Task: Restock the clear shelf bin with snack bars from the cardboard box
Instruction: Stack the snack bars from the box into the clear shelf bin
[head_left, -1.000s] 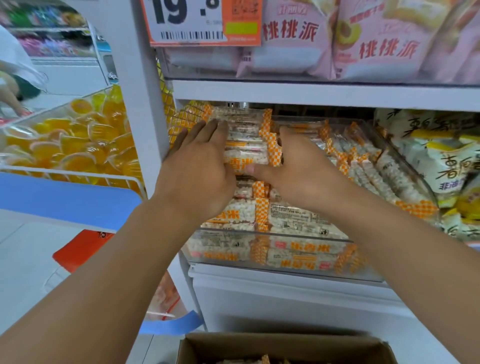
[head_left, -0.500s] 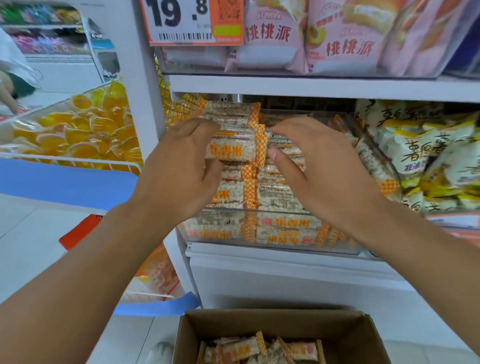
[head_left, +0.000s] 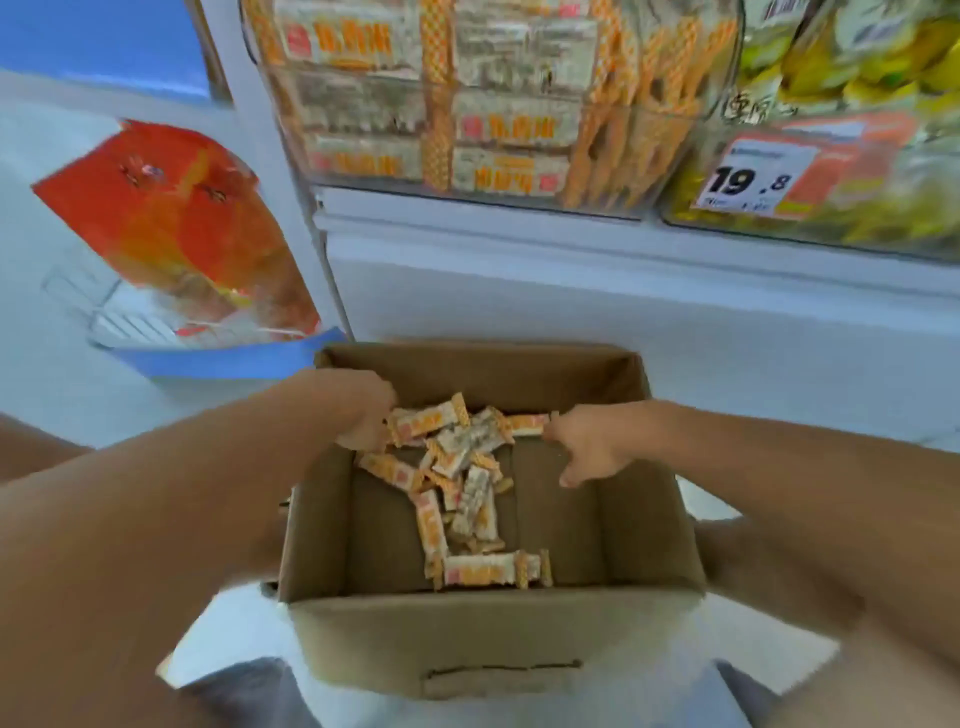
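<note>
Shop aisle, pale floor; white shelf unit (head_left: 571, 270) beyond both hands.

Cardboard box (head_left: 488, 639): on the floor, open at the top, below and around both hands. Holds a loose scatter of snack bars (head_left: 460, 499), a thin layer only, with bare cardboard showing either side of it.

Left hand (head_left: 366, 415): inside the box at its far left, fingers curled down onto the end of a bar; whether it has a firm hold is hidden.

Right hand (head_left: 587, 441): inside the box at the far right, thumb and fingers touching the tip of another bar; grip blurred, cannot tell.

Clear shelf bin (head_left: 691, 124): above and well beyond the hands, stacked with bars in rows up to the top of the frame.

Price tag (head_left: 748, 182): on the next bin, up and right of the right hand.

Progress, as judged: bin looks mostly filled, box nearly emptied; the bars left in the box remain to be lifted across.
</note>
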